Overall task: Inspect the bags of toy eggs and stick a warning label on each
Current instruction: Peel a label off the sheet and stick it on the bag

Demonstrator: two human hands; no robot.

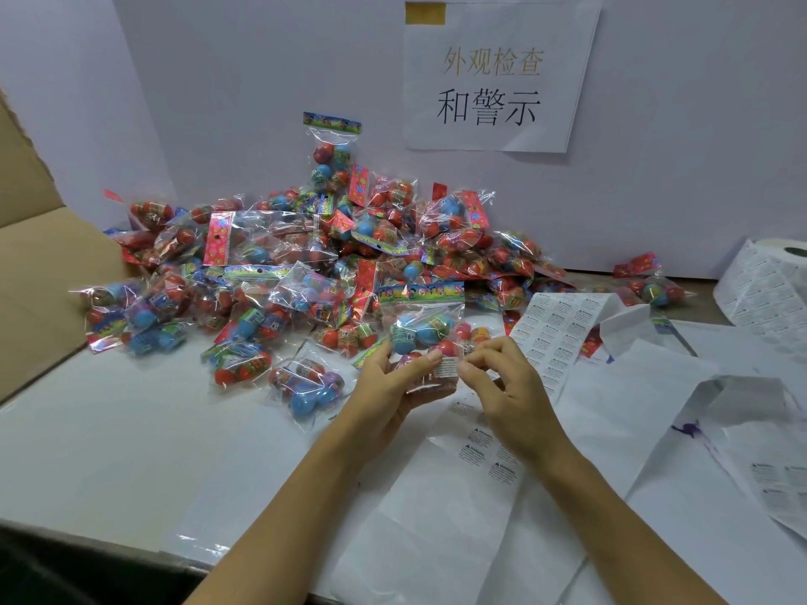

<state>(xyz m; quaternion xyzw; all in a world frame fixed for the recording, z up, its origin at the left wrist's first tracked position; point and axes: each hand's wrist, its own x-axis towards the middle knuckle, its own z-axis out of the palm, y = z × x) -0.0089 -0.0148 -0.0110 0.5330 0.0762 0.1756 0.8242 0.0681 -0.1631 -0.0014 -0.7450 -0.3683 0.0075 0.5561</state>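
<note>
At the far left edge, a brown cardboard flap [30,272] leaned over the white tabletop [109,438]. Beside it, a heap of clear plastic bags of red and blue toy eggs [279,264] was piled against the pale back wall [218,80], one bag standing upright at its top. In front of the heap, the left hand [388,386] gripped a clear bag of toy eggs with a colourful header card [421,325], fingers curled round its lower edge, thumb on its front. A small white warning label [446,368] lay on the bag's lower front. The right hand [502,382] pinched at that label's edge, fingers curled. Under the forearms lay a white backing sheet of warning labels [484,447]. Above, a paper sign with Chinese characters [493,80] hung on the wall. At the far right stood a white label roll [768,281].
</note>
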